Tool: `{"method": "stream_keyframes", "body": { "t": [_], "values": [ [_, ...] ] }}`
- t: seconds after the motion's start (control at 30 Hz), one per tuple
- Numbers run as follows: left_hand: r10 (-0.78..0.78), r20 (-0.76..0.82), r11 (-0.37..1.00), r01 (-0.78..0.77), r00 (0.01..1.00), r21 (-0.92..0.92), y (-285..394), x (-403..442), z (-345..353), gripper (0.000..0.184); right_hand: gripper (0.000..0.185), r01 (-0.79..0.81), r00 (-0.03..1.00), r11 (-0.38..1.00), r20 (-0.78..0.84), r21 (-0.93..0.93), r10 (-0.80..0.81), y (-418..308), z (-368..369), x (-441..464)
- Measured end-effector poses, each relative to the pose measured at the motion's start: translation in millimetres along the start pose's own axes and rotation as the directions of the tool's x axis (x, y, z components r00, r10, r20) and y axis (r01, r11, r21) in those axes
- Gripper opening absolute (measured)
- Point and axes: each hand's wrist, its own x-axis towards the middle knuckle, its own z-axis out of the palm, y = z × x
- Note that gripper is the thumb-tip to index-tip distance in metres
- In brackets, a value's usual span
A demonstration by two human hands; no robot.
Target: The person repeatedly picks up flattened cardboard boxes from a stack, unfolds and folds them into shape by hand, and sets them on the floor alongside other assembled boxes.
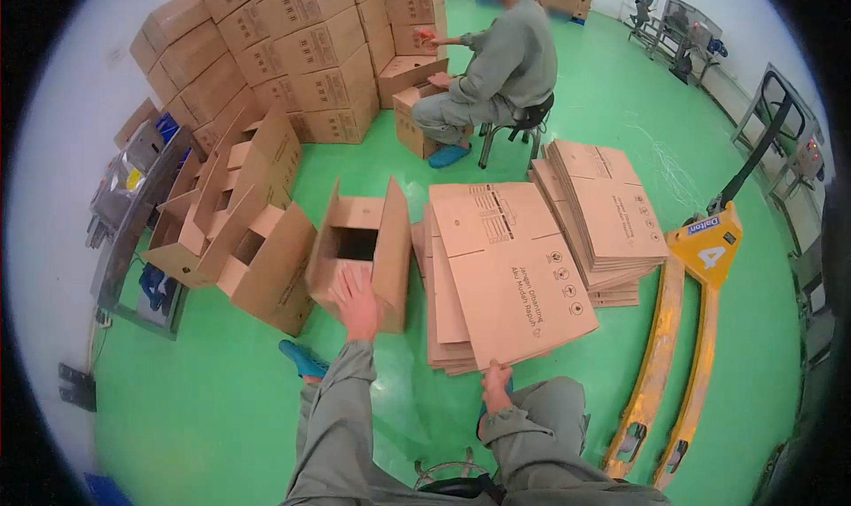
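Observation:
My left hand (356,304) lies with spread fingers against the near side of an open cardboard box (390,266), whose top flaps stand up. My right hand (496,384) grips the near edge of a flat folded carton (523,284), thumb on top. That carton is printed with text and symbols and rests askew on a stack of flat cartons (443,351), its near right corner reaching past the stack. The fingers under the carton are hidden.
More open boxes (275,240) stand at left beside a metal table (133,231). A second flat stack (603,196) and a yellow pallet jack (660,364) are at right. Ahead, a seated person (514,62) handles a box before stacked cartons (310,54).

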Motion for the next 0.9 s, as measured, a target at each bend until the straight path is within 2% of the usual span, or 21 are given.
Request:
{"method": "stream_keyframes", "body": {
  "t": [0.03, 0.07, 0.1, 0.17, 0.23, 0.27, 0.3, 0.37, 0.4, 0.43, 0.47, 0.5, 0.53, 0.57, 0.63, 0.67, 0.73, 0.8, 0.9],
  "values": [
    [-0.062, -0.152, 0.953, 0.013, 0.987, -0.303, 10.6, 12.6, -4.9, 0.072, 0.052, 0.005, 0.999, 0.999, -0.055, 0.038, -0.003, 1.1, 6.4, 16.4],
    [-0.161, -0.270, 0.819, -0.024, 0.949, -0.573, 22.3, 17.6, -16.1, 0.073, 0.059, 0.007, 0.994, 0.997, -0.106, 0.077, 0.001, -0.2, 8.5, 22.3],
    [-0.156, -0.252, 0.823, -0.015, 0.955, -0.568, 36.0, 10.0, -27.2, 0.068, 0.059, -0.002, 0.995, 0.996, -0.101, 0.088, 0.011, 0.6, 9.8, 27.2],
    [-0.074, -0.302, 0.720, -0.158, 0.951, -0.676, 52.4, -22.8, -41.1, 0.066, 0.076, -0.022, 0.971, 0.999, -0.237, 0.025, 0.028, -10.8, 18.3, 30.7],
    [-0.083, -0.210, 0.656, -0.105, 0.974, -0.748, 60.0, -75.7, -38.1, 0.061, 0.090, -0.064, 0.949, 0.977, -0.314, -0.206, -0.004, -26.9, 8.2, 18.7],
    [-0.102, -0.099, 0.633, -0.012, 0.990, -0.774, 59.8, -106.1, -37.7, 0.059, 0.090, -0.066, 0.957, 0.976, -0.289, -0.206, 0.004, -24.4, 8.4, 19.4],
    [-0.121, 0.014, 0.607, 0.085, 0.993, -0.790, 58.9, -138.9, -35.5, 0.058, 0.091, -0.167, 0.946, 0.979, -0.299, -0.120, 0.125, -19.6, 5.5, 19.7],
    [-0.187, 0.085, 0.655, 0.189, 0.979, -0.732, 53.6, -205.2, -14.3, 0.054, 0.092, -0.269, 0.927, 0.962, -0.281, -0.036, 0.249, -4.1, -2.5, 25.6],
    [-0.228, 0.200, 0.573, 0.298, 0.953, -0.764, 51.7, -234.2, -9.9, 0.053, 0.090, -0.272, 0.954, 0.955, -0.094, 0.115, 0.283, 0.8, -8.6, 29.1],
    [-0.255, 0.310, 0.479, 0.398, 0.916, -0.782, 50.6, -259.2, -7.3, 0.052, 0.089, -0.293, 0.956, 0.919, 0.097, 0.264, 0.277, 0.6, -10.0, 27.4],
    [-0.292, 0.354, 0.432, 0.453, 0.889, -0.780, 51.4, -281.0, -6.6, 0.049, 0.089, -0.283, 0.959, 0.919, 0.112, 0.274, 0.262, -8.9, -12.1, 16.7],
    [-0.325, 0.391, 0.378, 0.497, 0.861, -0.781, 53.3, -293.9, -8.3, 0.047, 0.080, -0.269, 0.960, 0.926, 0.154, 0.266, 0.234, -27.4, -19.4, 2.1],
    [-0.341, 0.434, 0.367, 0.543, 0.834, -0.755, 56.3, -300.4, -15.2, 0.045, 0.072, -0.247, 0.960, 0.935, 0.194, 0.255, 0.201, -42.6, -24.9, -4.5],
    [-0.359, 0.483, 0.350, 0.594, 0.799, -0.724, 59.4, -307.3, -22.6, 0.043, 0.072, -0.226, 0.963, 0.939, 0.205, 0.258, 0.175, -49.9, -30.4, -8.7],
    [-0.361, 0.477, 0.313, 0.586, 0.801, -0.747, 60.7, -311.1, -22.6, 0.043, 0.049, -0.242, 0.962, 0.905, 0.209, 0.349, 0.177, -58.9, -35.3, -17.7],
    [-0.351, 0.492, 0.284, 0.591, 0.797, -0.755, 60.4, -310.1, -22.0, 0.042, 0.049, -0.229, 0.963, 0.907, 0.216, 0.355, 0.159, -62.6, -32.3, -21.1],
    [-0.333, 0.466, 0.300, 0.561, 0.820, -0.772, 56.9, -300.9, -25.4, 0.042, 0.036, -0.179, 0.984, 0.933, 0.065, 0.313, 0.167, -61.5, -27.0, -25.3],
    [-0.314, 0.451, 0.327, 0.541, 0.835, -0.774, 49.9, -292.9, -28.9, 0.042, 0.034, -0.198, 0.980, 0.935, 0.069, 0.295, 0.186, -28.0, -25.0, 2.0],
    [-0.300, 0.427, 0.268, 0.505, 0.853, -0.820, 44.6, -283.0, -21.5, 0.040, 0.028, -0.239, 0.971, 0.935, 0.058, 0.260, 0.232, -31.1, -27.7, 1.7]
  ]
}}
